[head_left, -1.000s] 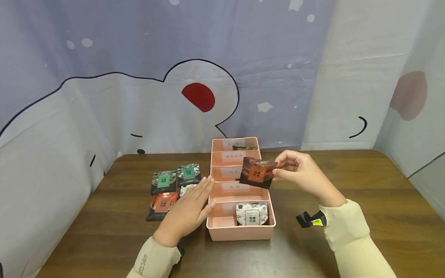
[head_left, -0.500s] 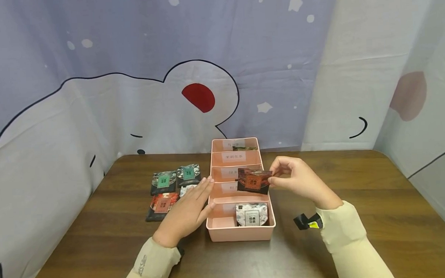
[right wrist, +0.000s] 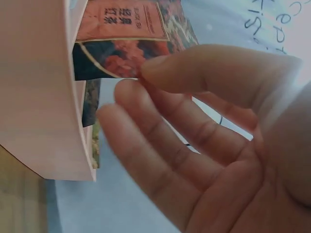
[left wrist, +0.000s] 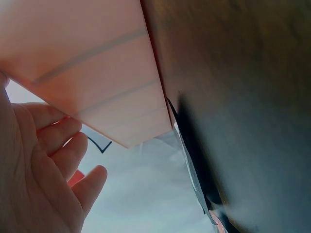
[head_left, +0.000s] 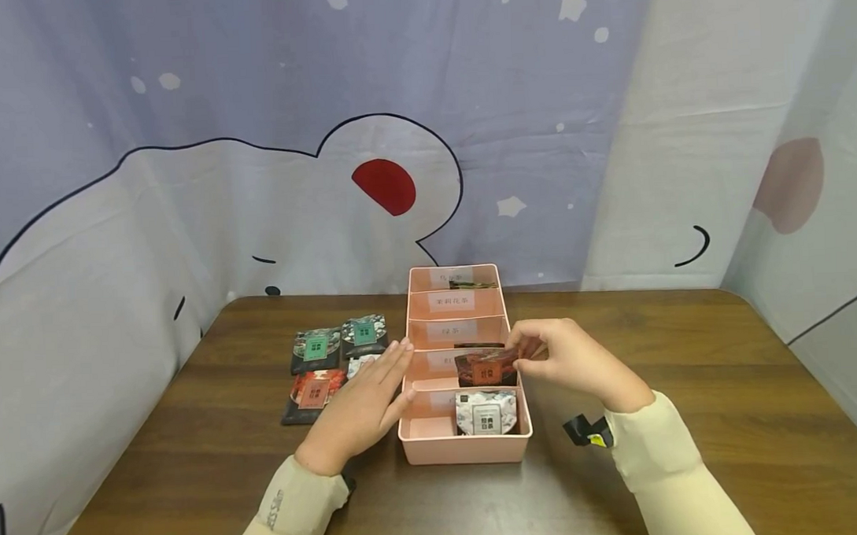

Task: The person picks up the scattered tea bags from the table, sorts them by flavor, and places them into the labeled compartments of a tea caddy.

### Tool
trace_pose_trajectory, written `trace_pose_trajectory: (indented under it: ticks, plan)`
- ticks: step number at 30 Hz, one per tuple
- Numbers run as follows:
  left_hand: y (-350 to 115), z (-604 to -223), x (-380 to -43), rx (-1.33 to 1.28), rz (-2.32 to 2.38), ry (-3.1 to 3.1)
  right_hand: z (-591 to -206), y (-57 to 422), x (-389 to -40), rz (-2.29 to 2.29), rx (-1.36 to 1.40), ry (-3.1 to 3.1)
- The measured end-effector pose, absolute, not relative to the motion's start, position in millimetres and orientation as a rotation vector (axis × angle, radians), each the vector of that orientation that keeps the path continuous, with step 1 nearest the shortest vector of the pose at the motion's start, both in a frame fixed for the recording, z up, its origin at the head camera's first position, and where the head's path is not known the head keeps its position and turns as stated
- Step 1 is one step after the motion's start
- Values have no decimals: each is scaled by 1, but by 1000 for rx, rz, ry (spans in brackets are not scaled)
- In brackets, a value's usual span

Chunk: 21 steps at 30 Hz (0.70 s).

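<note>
My right hand (head_left: 577,361) pinches the edge of a dark red tea sachet (head_left: 487,370) between thumb and fingers. The sachet stands partly down in the second compartment from the front of a pink divided box (head_left: 465,449); in the right wrist view the red tea sachet (right wrist: 131,53) sticks up past the rim. My left hand (head_left: 359,415) rests along the box's left side with fingers straight, touching its rim. A white tea sachet (head_left: 486,413) leans in the front compartment. Paper labels (head_left: 451,301) mark the dividers.
Left of the box lie a green sachet (head_left: 315,348), another green-labelled sachet (head_left: 364,333), a red sachet (head_left: 312,393) and a white sachet (head_left: 361,364) partly behind my left hand. The brown table (head_left: 724,415) ends at a patterned curtain (head_left: 523,122).
My right hand has lowered the dark red tea sachet from above the box into the second compartment from the front. My left hand has stayed at the box's left side.
</note>
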<state>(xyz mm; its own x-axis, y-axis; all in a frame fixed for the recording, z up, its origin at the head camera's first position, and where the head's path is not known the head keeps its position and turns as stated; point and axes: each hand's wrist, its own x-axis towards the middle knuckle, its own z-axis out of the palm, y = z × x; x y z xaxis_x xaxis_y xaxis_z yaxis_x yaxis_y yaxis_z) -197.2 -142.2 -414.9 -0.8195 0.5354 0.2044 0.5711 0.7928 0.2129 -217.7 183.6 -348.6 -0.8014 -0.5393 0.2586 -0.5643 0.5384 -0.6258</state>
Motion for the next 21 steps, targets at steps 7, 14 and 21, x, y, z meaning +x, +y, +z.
trace_pose_trajectory:
  ticks: [7,14,21]
  plan:
    - [-143,-415,-197,-882,-414,-2847,-342,181,-210,910,1097,-2765]
    - [-142,-415,-197,-878,-412,-2854,-340,179,-206,786,1172,-2818]
    - [-142,-414,-197,-869,-415,-2866,-341,179,-205,709,1198,-2812]
